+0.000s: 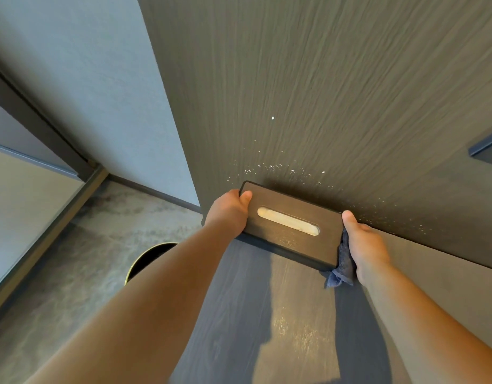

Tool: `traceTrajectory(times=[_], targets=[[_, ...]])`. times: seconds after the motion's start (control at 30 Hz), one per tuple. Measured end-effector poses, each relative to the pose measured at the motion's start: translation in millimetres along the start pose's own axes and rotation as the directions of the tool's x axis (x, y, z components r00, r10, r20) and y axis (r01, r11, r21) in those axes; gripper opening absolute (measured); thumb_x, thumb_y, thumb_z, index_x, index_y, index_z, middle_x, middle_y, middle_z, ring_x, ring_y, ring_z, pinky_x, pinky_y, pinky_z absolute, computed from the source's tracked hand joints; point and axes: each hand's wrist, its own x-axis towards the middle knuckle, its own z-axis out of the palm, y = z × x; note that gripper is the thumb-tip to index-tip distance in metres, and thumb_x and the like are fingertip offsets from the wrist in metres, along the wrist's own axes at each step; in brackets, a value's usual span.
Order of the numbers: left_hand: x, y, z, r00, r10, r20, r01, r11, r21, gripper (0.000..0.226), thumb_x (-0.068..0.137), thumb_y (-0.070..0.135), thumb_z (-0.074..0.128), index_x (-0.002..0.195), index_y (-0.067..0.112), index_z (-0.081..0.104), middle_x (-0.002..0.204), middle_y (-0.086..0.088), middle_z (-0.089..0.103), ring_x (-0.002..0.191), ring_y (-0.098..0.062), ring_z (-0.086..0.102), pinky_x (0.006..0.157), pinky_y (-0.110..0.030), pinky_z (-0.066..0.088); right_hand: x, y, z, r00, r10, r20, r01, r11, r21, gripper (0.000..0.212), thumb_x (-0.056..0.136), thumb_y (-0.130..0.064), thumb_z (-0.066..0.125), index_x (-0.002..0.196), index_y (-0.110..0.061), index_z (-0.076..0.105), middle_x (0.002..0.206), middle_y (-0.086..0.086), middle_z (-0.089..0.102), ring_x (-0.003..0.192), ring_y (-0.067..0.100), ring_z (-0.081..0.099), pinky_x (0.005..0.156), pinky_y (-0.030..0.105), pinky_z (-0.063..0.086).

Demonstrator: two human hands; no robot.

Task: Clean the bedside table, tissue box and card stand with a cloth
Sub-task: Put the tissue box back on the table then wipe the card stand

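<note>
While both hands grasp it, the scene reads so:
Tissue box: one tissue box (290, 225), a flat dark wood-grain block with rounded corners and a long oval slot in its top; pale tissue shows through the slot. It sits at the back of the bench, against the wall panel.
Bench: one bench (267, 314), dark grained wood with a dull sheen; its near end is cut off by the frame.
Left hand: left hand (229, 212), thumb on the lid, fingers curled around the box's left end and hidden behind it.
Right hand: right hand (365, 242), thumb pressed at the box's right end; its fingers are out of sight, clenched on the cloth against the box.
Cloth: one cloth (343, 270), blue, nubby, crumpled; mostly hidden under the palm, a corner hanging free.
Wall panel: wall panel (322, 92), ribbed dark wood grain, flecked with small white specks above the box.
Bin: one round dark bin (147, 259) on the mottled floor, half hidden behind the left forearm.
</note>
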Motion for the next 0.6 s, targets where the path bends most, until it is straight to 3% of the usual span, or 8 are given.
traceTrajectory(times=[0.1,0.2,0.27,0.4,0.53,0.6], targets=[[-3.3,-0.3,-2.1,1.000,-0.012,0.010,0.011,0.996,0.085,0.053,0.102,0.049,0.024,0.111,0.009,0.057,0.104,-0.013,0.062,0.095,-0.031,0.055,0.086,-0.042,0.046,-1.1,-2.9,-3.8,0.998,-0.032,-0.057,0.026,0.994,-0.109,0.044,0.087,-0.066,0.049,0.077,-0.024,0.056,0.085,-0.003,0.061,0.091,0.025,0.057,0.080,0.041,0.045],[-36.1,-28.1,-18.6,0.999,-0.011,-0.042,0.015,0.996,0.087,0.051,0.101,0.050,0.022,0.106,0.010,0.053,0.099,-0.015,0.062,0.093,-0.034,0.057,0.080,-0.042,0.046,-27.4,-16.4,-10.4,0.982,-0.140,-0.126,0.106,0.964,-0.246,0.051,0.086,-0.065,0.051,0.083,-0.015,0.058,0.092,0.010,0.064,0.093,0.035,0.059,0.088,0.051,0.048],[-54.6,-41.7,-11.7,0.999,0.018,-0.040,-0.014,0.995,0.101,0.046,0.102,0.048,0.023,0.103,0.012,0.052,0.089,-0.012,0.059,0.090,-0.036,0.059,0.071,-0.039,0.042,-41.2,-20.1,-23.3,0.953,-0.234,-0.192,0.185,0.952,-0.244,0.050,0.084,-0.064,0.051,0.081,-0.015,0.058,0.087,0.010,0.065,0.084,0.034,0.060,0.080,0.047,0.049],[-120.1,-97.1,-25.8,0.998,-0.030,-0.061,0.031,0.999,0.008,0.038,0.101,0.042,0.029,0.101,0.016,0.057,0.088,-0.008,0.066,0.085,-0.031,0.064,0.068,-0.040,0.050,-109.7,-8.6,-15.4,0.874,-0.482,0.057,0.464,0.794,-0.394,0.036,0.090,-0.057,0.050,0.077,-0.024,0.053,0.070,-0.004,0.060,0.067,0.016,0.059,0.054,0.031,0.042],[-210.9,-186.2,-30.0,0.970,-0.200,-0.135,0.196,0.980,-0.044,0.039,0.101,0.045,0.031,0.114,0.021,0.060,0.102,-0.004,0.069,0.095,-0.027,0.064,0.071,-0.034,0.046,-173.4,16.5,9.3,0.829,-0.490,0.269,0.559,0.713,-0.424,0.028,0.089,-0.054,0.054,0.080,-0.027,0.054,0.072,-0.005,0.063,0.068,0.013,0.061,0.055,0.032,0.046],[-256.1,-230.8,-29.9,0.944,-0.296,-0.149,0.290,0.955,-0.059,0.038,0.100,0.048,0.030,0.109,0.025,0.060,0.095,0.000,0.068,0.091,-0.024,0.065,0.068,-0.032,0.043,-199.0,32.2,30.3,0.818,-0.452,0.356,0.571,0.710,-0.412,0.029,0.089,-0.052,0.055,0.077,-0.025,0.055,0.070,-0.002,0.064,0.068,0.018,0.062,0.056,0.035,0.048]])
